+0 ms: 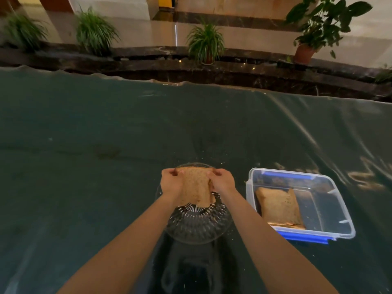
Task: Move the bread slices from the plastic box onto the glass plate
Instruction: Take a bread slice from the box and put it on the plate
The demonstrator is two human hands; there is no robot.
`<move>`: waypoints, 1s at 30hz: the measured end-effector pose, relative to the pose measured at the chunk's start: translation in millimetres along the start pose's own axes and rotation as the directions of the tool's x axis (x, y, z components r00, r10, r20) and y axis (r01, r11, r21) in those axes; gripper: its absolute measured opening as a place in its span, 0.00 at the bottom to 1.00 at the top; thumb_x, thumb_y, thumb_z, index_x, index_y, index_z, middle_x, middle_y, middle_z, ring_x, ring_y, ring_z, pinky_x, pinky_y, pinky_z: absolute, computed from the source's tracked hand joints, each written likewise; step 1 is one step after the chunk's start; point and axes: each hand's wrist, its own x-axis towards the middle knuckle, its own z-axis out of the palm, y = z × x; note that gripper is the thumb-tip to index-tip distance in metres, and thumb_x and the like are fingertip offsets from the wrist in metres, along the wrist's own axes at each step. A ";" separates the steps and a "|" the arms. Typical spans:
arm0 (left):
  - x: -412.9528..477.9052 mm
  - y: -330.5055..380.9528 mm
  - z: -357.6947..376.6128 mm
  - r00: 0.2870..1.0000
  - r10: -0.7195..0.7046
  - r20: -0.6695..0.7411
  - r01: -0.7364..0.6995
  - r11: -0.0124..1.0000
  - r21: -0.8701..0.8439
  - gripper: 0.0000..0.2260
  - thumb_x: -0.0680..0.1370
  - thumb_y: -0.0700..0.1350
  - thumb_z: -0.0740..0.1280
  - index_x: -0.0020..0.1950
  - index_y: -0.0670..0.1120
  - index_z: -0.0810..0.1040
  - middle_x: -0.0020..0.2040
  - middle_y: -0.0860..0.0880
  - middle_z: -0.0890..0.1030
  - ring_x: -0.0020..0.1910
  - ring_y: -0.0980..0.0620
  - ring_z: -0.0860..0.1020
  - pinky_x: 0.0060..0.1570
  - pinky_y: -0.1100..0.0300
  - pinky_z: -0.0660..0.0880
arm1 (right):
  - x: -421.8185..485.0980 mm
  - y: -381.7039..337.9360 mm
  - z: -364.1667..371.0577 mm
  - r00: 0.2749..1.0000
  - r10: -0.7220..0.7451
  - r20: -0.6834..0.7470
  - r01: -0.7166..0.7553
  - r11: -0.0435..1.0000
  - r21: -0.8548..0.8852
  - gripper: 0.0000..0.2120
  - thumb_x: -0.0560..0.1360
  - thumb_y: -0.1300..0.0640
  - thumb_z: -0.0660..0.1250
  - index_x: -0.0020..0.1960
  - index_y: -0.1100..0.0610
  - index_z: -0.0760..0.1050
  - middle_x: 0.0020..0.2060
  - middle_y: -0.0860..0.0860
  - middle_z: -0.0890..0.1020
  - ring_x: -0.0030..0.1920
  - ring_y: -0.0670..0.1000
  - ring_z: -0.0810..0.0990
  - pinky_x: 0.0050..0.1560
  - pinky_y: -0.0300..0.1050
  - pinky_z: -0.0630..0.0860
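Head view. The left hand and the right hand each pinch a far corner of one brown, roughly square bread slice; both grips are clenched on this slice, one at either side. The held slice hangs over the round, ribbed clear glass plate, its near edge drooping toward the plate's centre; whether that edge touches the glass cannot be told. The forearms reach in from the bottom of the view and cover the plate's left and right rims.

Just to the right of the plate, apart from it, stands the rectangular clear plastic box with blue clip edges, without a lid. Inside it, against its left wall, lie the remaining brown bread slices, stacked flat; their number cannot be told.

Both vessels rest on a desk covered with a dark green, glossy sheet, wrinkled at its far edge and its right side. Beyond the desk runs a dark stone ledge carrying grass-like green potted plants and a broad-leaved plant in a terracotta pot. Behind lies a polished pale floor.
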 end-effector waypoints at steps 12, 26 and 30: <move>22.5 -7.6 11.4 0.993 0.088 0.074 -0.101 0.976 0.194 0.13 0.76 0.37 0.63 0.61 0.41 0.73 0.58 0.42 0.79 0.55 0.46 0.78 0.55 0.54 0.75 | 23.5 9.2 22.0 0.987 -0.064 -0.148 0.035 0.981 -0.193 0.14 0.78 0.58 0.60 0.62 0.61 0.73 0.60 0.59 0.77 0.54 0.57 0.80 0.55 0.49 0.77; 15.0 1.7 -5.0 0.948 0.259 0.188 -0.316 0.846 0.430 0.21 0.76 0.33 0.56 0.70 0.40 0.69 0.68 0.39 0.71 0.68 0.42 0.68 0.69 0.50 0.67 | 15.0 4.3 4.1 0.994 -0.110 -0.016 0.096 0.922 -0.375 0.19 0.77 0.57 0.60 0.66 0.60 0.68 0.64 0.61 0.71 0.62 0.61 0.74 0.63 0.54 0.73; 2.5 16.6 -2.6 0.924 0.317 0.214 -0.381 0.822 0.423 0.22 0.75 0.32 0.57 0.68 0.41 0.71 0.68 0.40 0.71 0.69 0.43 0.67 0.68 0.53 0.65 | 7.0 -1.9 -16.8 0.990 -0.117 0.079 0.140 0.900 -0.413 0.24 0.76 0.54 0.63 0.70 0.59 0.63 0.67 0.60 0.70 0.65 0.61 0.72 0.66 0.53 0.71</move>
